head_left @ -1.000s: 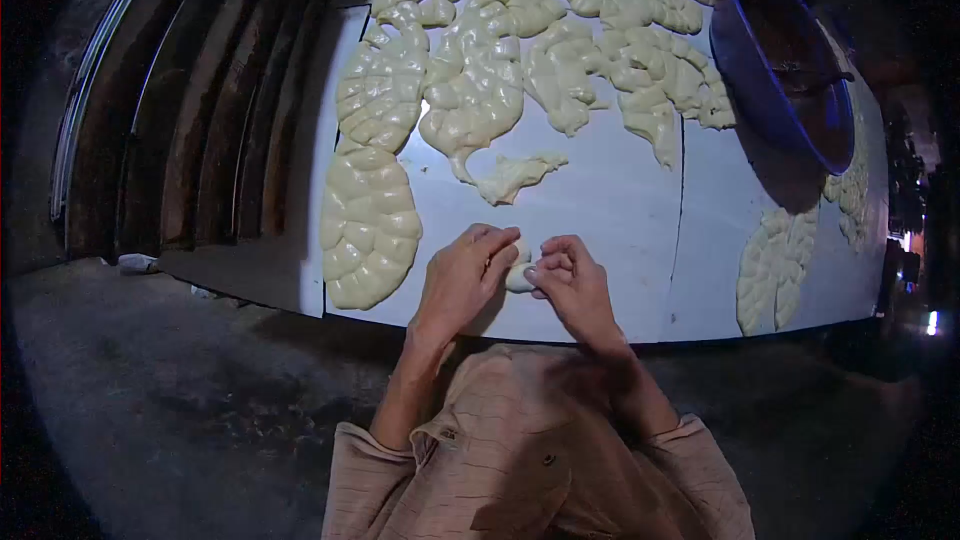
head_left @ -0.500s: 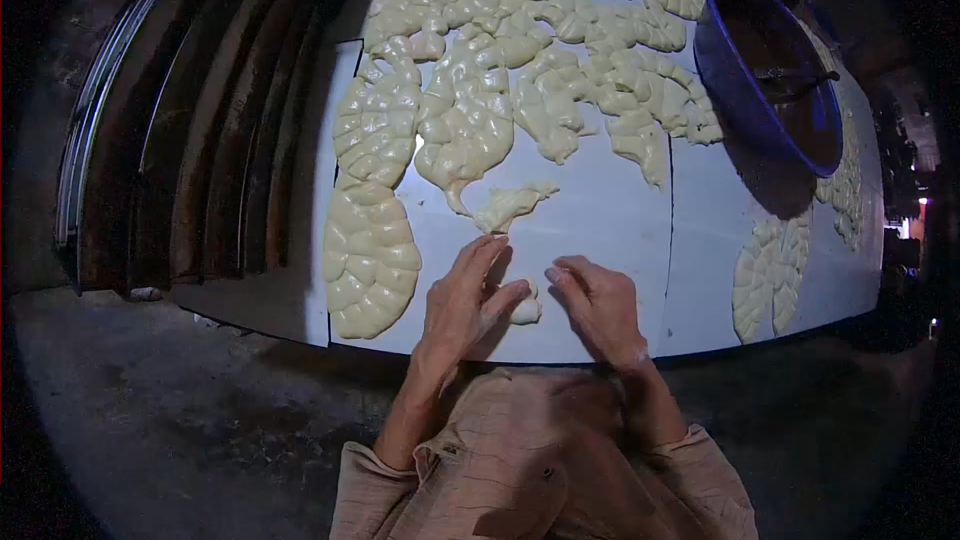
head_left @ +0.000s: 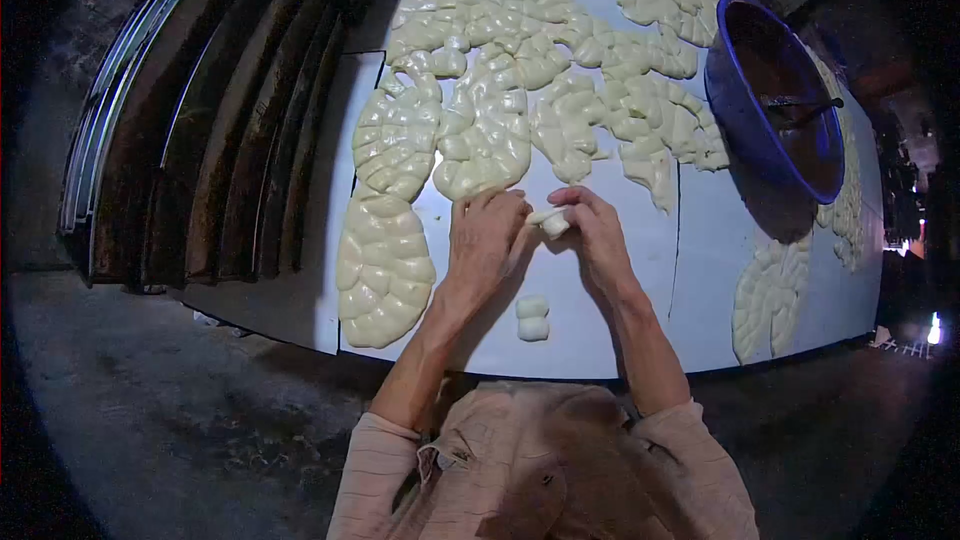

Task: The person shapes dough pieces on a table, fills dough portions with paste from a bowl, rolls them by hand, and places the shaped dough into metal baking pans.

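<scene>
A small piece of pale dough (head_left: 553, 224) is held between my two hands, just above the white tabletop. My right hand (head_left: 598, 237) has thumb and fingers closed on its right part. My left hand (head_left: 484, 243) is curled around its left end, the fingertips partly hidden. Nearer my body, a short dough roll (head_left: 533, 318) made of two plump lobes lies on the table. Beyond my left hand spreads a glossy slab of dough (head_left: 487, 140) scored into many lumps.
More dough slabs (head_left: 385, 275) cover the table's (head_left: 625, 340) left and far parts. A blue tub (head_left: 725, 105) with a dark stick across it stands at the right, a split dough slab (head_left: 770, 300) nearer me. Dark metal trays (head_left: 200, 130) are stacked at the left.
My hands have moved forward from the near dough roll, now left uncovered on the table. They have taken up the loose dough piece that lay ahead of them.
</scene>
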Available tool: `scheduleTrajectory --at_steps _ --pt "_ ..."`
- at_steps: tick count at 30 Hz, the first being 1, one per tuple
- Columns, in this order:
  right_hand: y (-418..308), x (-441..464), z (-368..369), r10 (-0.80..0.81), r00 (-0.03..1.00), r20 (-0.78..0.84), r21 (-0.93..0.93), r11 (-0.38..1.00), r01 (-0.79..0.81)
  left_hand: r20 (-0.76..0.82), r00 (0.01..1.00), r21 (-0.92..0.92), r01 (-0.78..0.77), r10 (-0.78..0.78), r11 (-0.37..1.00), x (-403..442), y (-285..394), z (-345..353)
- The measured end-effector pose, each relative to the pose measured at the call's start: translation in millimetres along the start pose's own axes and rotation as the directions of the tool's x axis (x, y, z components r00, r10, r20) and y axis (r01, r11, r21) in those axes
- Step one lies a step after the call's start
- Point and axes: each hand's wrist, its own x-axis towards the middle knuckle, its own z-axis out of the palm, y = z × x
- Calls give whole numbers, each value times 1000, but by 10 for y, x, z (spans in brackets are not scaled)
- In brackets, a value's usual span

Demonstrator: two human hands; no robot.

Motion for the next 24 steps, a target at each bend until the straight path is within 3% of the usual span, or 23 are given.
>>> scheduleTrajectory --at_steps 1,4,5,8,11,13,15,18,19,22,24 --pt "-108 -91 -6 6 996 84 93 996 -14 85 996 -17 42 -40 999 0 2 -26" --pt "-131 -134 147 103 989 101 71 991 -111 97 994 -55 46 -41 997 -22 91 -62" --pt "-153 -102 102 91 988 128 -384 923 -35 126 991 -45 44 -38 998 -13 102 -76" --pt "-115 -91 83 150 980 132 -79 987 -140 86 993 -125 93 -83 988 -35 85 -33" --pt "-121 -91 27 155 981 117 -105 984 -143 76 991 -157 118 -108 980 -44 73 -22" --pt "-185 -185 120 96 994 58 3 995 -97 105 983 -164 169 -153 972 -51 83 12" --pt "-102 -218 164 19 1000 -1 93 996 -18 48 995 -113 90 -85 990 -74 59 64" --pt "-59 -219 64 71 993 99 -6 997 -71 41 998 -20 41 -41 999 -74 48 126" --pt "-112 -226 73 -5 998 57 -159 987 14 22 1000 11 3 -3 1000 -74 47 141" --pt "-58 -213 20 -18 1000 -15 -345 938 12 27 999 59 -27 25 998 -88 132 148" --pt "1 -200 -18 31 1000 5 -176 984 -29 27 998 90 -58 55 994 -131 86 249"
